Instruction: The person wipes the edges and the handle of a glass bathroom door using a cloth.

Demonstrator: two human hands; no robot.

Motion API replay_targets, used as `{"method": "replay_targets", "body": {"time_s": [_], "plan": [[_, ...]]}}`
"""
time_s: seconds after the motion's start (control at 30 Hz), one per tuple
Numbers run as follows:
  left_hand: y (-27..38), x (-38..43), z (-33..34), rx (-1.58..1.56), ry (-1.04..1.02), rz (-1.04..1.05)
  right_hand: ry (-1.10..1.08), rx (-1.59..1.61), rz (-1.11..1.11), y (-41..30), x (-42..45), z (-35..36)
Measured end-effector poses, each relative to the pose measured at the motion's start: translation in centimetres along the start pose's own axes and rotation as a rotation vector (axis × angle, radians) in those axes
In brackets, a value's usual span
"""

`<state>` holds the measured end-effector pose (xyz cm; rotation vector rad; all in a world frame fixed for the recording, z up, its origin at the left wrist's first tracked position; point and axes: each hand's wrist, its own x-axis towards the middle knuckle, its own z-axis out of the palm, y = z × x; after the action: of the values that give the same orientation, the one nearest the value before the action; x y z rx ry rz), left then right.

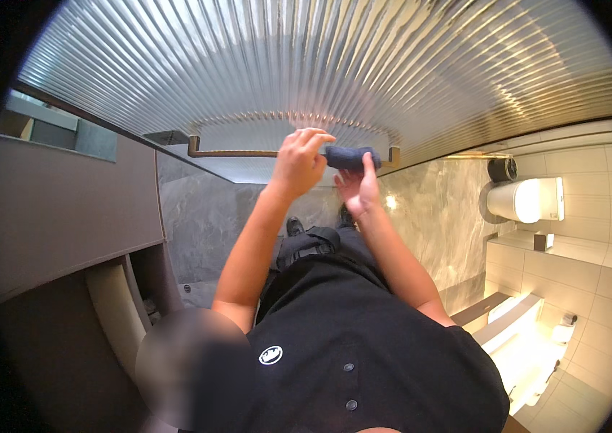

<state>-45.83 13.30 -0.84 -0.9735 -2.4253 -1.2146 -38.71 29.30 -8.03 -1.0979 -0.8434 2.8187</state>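
A dark blue cloth roll lies along the right part of a long metal handle bar on a fluted glass door. With its thumb in front and its fingers below, my right hand holds the roll near its right end. My left hand is over the bar at the roll's left end, its index finger reaching to the right. Whether those left fingers grip the bar or the cloth is hidden. I cannot tell if the cloth goes all the way around the bar.
Right of the door are a white toilet, a dark bin and a lit washbasin area. A grey-brown cabinet panel stands on the left. Marbled tiles cover the floor. A blurred patch hides part of the lower left.
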Motion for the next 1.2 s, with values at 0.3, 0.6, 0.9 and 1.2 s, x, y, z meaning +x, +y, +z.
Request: {"method": "replay_targets", "body": {"time_s": [0.3, 0.6, 0.9, 1.2], "plan": [[-3.7, -0.9, 0.4, 0.087, -0.067, -0.177, 0.376, -0.196, -0.449, -7.3, -0.5, -4.5], [-3.7, -0.6, 0.9, 0.100, -0.075, -0.241, 0.099, -0.429, -0.077, -9.9, -0.6, -3.2], [-3.6, -0.7, 1.2, 0.124, -0.054, -0.207, 0.069, -0.362, -0.177, -8.6, 0.4, -4.0], [-2.9, -0.8, 1.8, 0.128, -0.043, -0.198, 0.226, -0.186, -0.277, -5.0, -0.7, -3.3]]}}
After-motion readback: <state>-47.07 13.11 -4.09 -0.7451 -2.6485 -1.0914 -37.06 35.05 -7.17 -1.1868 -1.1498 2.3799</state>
